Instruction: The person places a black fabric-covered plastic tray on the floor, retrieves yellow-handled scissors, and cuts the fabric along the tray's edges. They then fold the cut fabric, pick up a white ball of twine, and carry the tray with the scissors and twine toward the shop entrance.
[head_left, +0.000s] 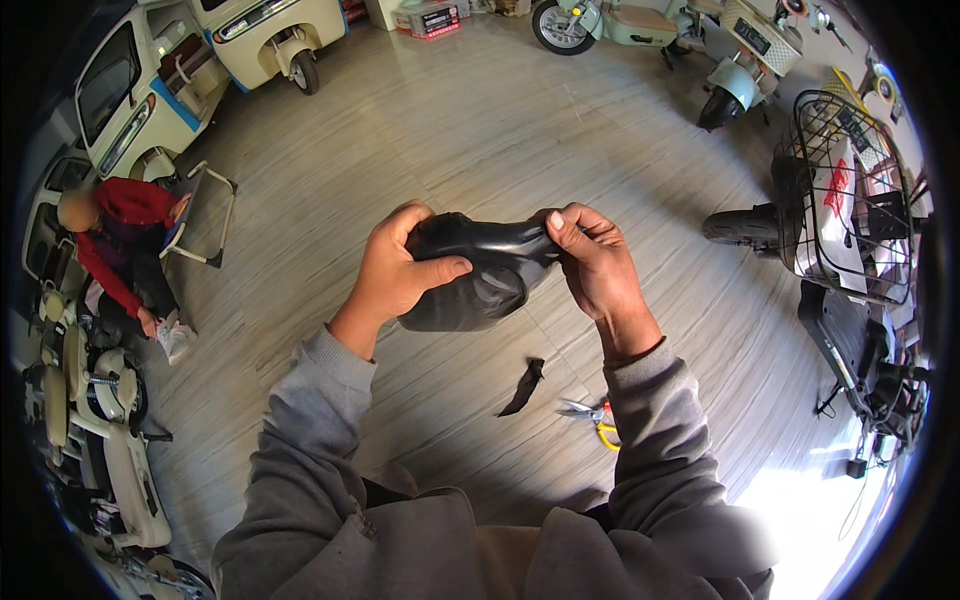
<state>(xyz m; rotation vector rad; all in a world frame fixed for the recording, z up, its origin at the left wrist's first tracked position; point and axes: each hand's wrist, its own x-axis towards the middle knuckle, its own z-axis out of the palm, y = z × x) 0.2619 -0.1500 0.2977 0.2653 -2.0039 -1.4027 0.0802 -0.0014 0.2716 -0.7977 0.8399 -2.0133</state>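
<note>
One wide end of the black saddle (462,290) sits in my left hand (395,268), thumb on top and fingers curled round its far side, likely to steady it aloft. A thin black strip (521,388) lies beneath on the floor (400,125). My right hand (598,268) pinches the narrow end, perhaps tensioning its covering. Yellow-and-red-handled scissors (605,431) lie open below, near my sleeve (655,415).

head cam: wide fisheye on my head, aimed down past my jacket (430,545)
my left hand (393,268) and right hand (600,268): pretty close, mid-frame
floor (400,130): further below, seen from above
mint scooter (736,82): way off, upper right
</note>
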